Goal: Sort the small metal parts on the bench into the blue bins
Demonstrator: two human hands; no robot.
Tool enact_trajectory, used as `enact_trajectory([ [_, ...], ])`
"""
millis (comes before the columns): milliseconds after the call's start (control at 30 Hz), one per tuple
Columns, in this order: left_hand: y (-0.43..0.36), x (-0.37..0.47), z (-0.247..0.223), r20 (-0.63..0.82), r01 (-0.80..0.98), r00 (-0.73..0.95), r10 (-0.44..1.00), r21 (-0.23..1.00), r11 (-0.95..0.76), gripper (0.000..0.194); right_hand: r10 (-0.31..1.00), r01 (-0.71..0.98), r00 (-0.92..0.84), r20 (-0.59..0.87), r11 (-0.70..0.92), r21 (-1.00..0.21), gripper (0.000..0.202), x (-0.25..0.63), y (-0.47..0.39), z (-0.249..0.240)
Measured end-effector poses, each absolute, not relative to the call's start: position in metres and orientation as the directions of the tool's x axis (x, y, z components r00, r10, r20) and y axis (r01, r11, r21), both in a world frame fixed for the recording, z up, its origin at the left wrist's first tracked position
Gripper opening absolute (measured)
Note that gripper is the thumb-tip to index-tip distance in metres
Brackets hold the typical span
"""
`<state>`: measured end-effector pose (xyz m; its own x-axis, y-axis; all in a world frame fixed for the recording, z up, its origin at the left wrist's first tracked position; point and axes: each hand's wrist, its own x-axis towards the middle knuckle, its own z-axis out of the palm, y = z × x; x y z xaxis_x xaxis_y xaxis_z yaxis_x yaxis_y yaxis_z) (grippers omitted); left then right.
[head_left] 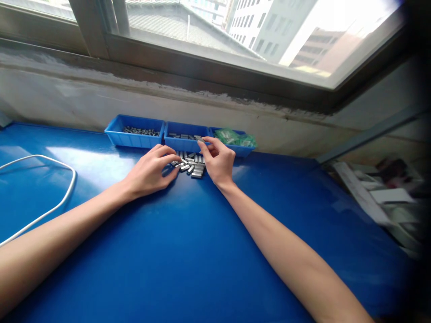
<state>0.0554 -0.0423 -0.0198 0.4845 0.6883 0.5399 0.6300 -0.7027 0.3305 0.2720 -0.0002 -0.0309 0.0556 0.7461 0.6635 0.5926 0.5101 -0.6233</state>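
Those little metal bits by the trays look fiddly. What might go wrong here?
The loose pile of metal pieces lies on the smooth blue table, so the left hand could scatter some. The piece pinched by the right hand could slip, possibly landing in the wrong one of the adjoining trays: the middle tray or the left tray.

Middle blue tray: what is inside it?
The middle blue tray holds a few small grey metal pieces, lying loose. Its near wall hides the tray floor, so how many cannot be told. The right hand is at its rim.
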Motion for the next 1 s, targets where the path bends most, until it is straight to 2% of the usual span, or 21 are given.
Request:
enact_trajectory([
  [133, -0.041, 0.056, -0.023, 0.504, 0.659, 0.499, 0.705, 0.308, -0.687, 0.023, 0.789, 0.557, 0.170, 0.591, 0.418, -0.718, 0.034, 0.274, 0.009, -0.032],
  [300, -0.040, 0.056, -0.026, 0.508, 0.673, 0.481, 0.714, 0.308, -0.673, 0.023, 0.818, 0.563, 0.200, 0.540, 0.355, -0.746, 0.034, 0.275, 0.014, -0.033],
  [533, -0.038, 0.054, -0.027, 0.506, 0.680, 0.497, 0.705, 0.278, -0.679, 0.020, 0.838, 0.473, 0.133, 0.529, 0.416, -0.777, 0.033, 0.271, 0.006, -0.029],
  [700, -0.037, 0.054, -0.028, 0.505, 0.679, 0.521, 0.688, 0.243, -0.693, 0.025, 0.817, 0.479, 0.006, 0.576, 0.503, -0.719, 0.031, 0.268, -0.004, -0.026],
  [833, -0.039, 0.053, -0.028, 0.484, 0.689, 0.491, 0.724, 0.292, -0.663, 0.024, 0.812, 0.491, -0.097, 0.575, 0.542, -0.682, 0.032, 0.268, -0.007, -0.027],
  [1000, -0.041, 0.053, -0.028, 0.495, 0.686, 0.451, 0.742, 0.339, -0.643, 0.018, 0.810, 0.481, -0.112, 0.575, 0.551, -0.682, 0.032, 0.268, -0.006, -0.028],
])
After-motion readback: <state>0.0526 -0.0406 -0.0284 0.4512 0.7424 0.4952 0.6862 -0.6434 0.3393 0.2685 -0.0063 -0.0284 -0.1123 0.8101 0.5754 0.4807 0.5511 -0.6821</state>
